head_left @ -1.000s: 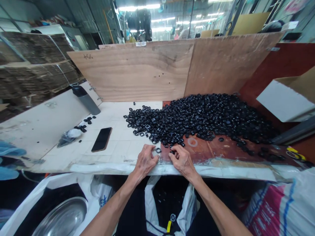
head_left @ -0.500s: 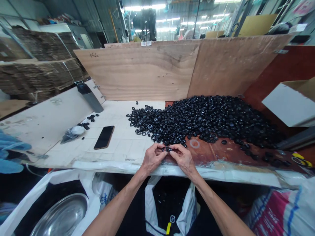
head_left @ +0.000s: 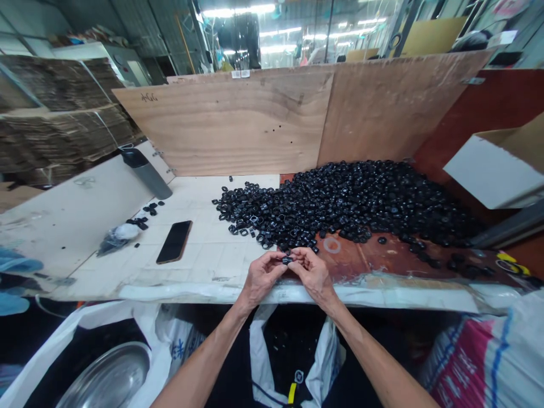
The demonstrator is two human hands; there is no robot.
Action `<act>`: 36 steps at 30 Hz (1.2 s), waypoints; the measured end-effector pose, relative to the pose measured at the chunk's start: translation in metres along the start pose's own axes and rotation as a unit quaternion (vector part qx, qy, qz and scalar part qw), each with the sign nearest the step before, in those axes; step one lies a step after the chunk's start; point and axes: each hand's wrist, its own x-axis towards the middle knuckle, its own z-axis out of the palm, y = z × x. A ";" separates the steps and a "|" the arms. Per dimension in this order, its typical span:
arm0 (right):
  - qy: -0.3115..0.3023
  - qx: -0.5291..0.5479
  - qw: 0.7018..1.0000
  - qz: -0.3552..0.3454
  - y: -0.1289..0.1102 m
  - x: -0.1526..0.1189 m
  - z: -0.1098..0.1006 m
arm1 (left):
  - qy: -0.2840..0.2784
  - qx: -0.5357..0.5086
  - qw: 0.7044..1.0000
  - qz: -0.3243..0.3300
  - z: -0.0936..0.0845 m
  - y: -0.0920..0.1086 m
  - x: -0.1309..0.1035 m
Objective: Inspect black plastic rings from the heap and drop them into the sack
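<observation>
A small black part (head_left: 287, 260) is pinched between the fingertips of both hands, close above the table's front edge. My left hand (head_left: 264, 276) grips it from the left with thumb and fingers closed. From the right, my right hand (head_left: 313, 275) holds the same part, fingers bent round it. Just beyond the fingertips lies a wide heap of small black parts (head_left: 348, 198), spreading to the right. Fingers hide much of the held part, so its exact shape is unclear.
A phone (head_left: 174, 242), a dark bottle (head_left: 147, 173) and a plastic bag (head_left: 119, 237) lie on the left. Wooden boards (head_left: 229, 124) wall the back. A white carton (head_left: 493, 170) juts in at right. Below the edge hangs an open white sack (head_left: 260, 357).
The view has shifted slightly, moving the table items a little left. Both hands stay together, and the black part between the fingertips now shows more clearly.
</observation>
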 end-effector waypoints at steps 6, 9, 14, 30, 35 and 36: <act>-0.001 -0.116 0.988 -0.105 -0.016 -0.001 -0.001 | 0.013 0.025 1.000 0.014 0.000 -0.005 0.001; -0.005 -0.110 0.984 -0.141 -0.021 0.000 -0.003 | 0.021 0.032 0.999 0.017 -0.002 -0.008 0.001; -0.019 -0.115 0.984 -0.133 -0.017 -0.001 -0.003 | 0.021 0.039 0.999 0.022 -0.001 -0.009 0.000; -0.006 -0.228 0.965 -0.128 -0.012 -0.003 0.003 | 0.007 0.101 0.993 0.058 0.000 -0.003 -0.004; -0.023 -0.226 0.965 -0.135 -0.020 -0.007 0.001 | -0.004 0.029 0.999 0.024 0.000 -0.003 -0.004; -0.029 -0.222 0.965 -0.136 -0.021 -0.007 0.001 | -0.004 0.017 1.000 0.021 0.000 -0.003 -0.004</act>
